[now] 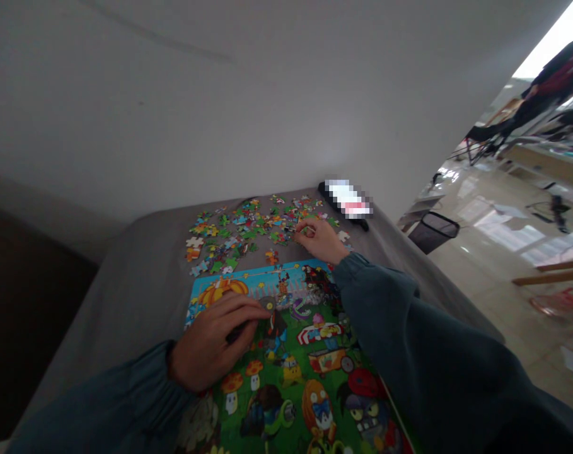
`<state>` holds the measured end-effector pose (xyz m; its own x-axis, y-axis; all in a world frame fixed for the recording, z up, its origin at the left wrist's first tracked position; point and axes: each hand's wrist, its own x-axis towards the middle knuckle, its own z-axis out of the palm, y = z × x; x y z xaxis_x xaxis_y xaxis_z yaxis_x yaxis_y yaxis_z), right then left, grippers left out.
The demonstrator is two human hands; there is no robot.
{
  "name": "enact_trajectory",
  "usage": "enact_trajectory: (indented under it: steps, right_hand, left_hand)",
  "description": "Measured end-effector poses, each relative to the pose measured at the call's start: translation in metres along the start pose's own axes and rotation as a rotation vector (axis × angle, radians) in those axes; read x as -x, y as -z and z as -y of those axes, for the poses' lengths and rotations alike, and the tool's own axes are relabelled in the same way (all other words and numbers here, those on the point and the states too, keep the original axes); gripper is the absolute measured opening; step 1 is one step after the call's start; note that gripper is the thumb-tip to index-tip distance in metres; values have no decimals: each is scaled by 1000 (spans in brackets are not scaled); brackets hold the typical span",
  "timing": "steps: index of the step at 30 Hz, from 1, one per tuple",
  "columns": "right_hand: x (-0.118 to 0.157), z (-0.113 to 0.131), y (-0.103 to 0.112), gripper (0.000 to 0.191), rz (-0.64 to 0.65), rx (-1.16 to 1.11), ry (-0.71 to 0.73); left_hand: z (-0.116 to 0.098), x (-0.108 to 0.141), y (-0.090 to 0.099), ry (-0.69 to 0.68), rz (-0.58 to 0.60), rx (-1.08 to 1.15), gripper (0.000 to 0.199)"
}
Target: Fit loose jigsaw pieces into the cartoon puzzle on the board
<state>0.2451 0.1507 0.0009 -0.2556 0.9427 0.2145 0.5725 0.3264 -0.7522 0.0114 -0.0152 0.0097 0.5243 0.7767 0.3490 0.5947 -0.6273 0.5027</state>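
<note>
A colourful cartoon picture sheet (295, 372) with a blue sky and green ground lies on the grey cloth. My left hand (220, 334) rests on its left part, fingers stretched forward with the thumb apart and no object visible in them. Beyond the sheet's top edge my right hand (319, 239) is closed in a pinch among loose jigsaw pieces (243, 217). A small pale puzzle piece shows at its fingertips, partly hidden by the fingers. One orange piece (272, 256) lies just above the sheet's edge.
Grey cloth (139, 284) covers the surface, which meets a pale wall (220, 126) at the back. A phone with a lit, blurred screen (347, 198) lies at the back right. Past the right edge are a dark mesh bin (430, 230) and a tiled floor (503, 252).
</note>
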Motion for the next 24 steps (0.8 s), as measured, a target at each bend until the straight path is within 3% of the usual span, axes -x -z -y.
enact_trajectory:
  steps: [4, 8, 12, 16, 20, 24]
  right_hand:
    - [-5, -6, 9, 9, -87, -20, -66]
    - [-1, 6, 25, 13, -99, -216, -126]
    - [25, 36, 36, 21, 110, -357, -108]
    - [64, 71, 27, 21, 401, -382, -15]
    - [88, 87, 16, 15, 555, -294, 83]
    - [92, 88, 21, 10, 678, -142, 187]
  left_hand:
    - [-1, 0, 1, -10, -9, -7, 27]
    - [-2, -1, 3, 32, -40, -5, 25]
    - [-2, -1, 4, 245, -85, 133, 28]
    - [-2, 0, 3, 410, -114, 407, 37]
    - [-4, 0, 2, 438, -79, 471, 26]
    - [-9, -2, 4, 383, -5, 373, 27]
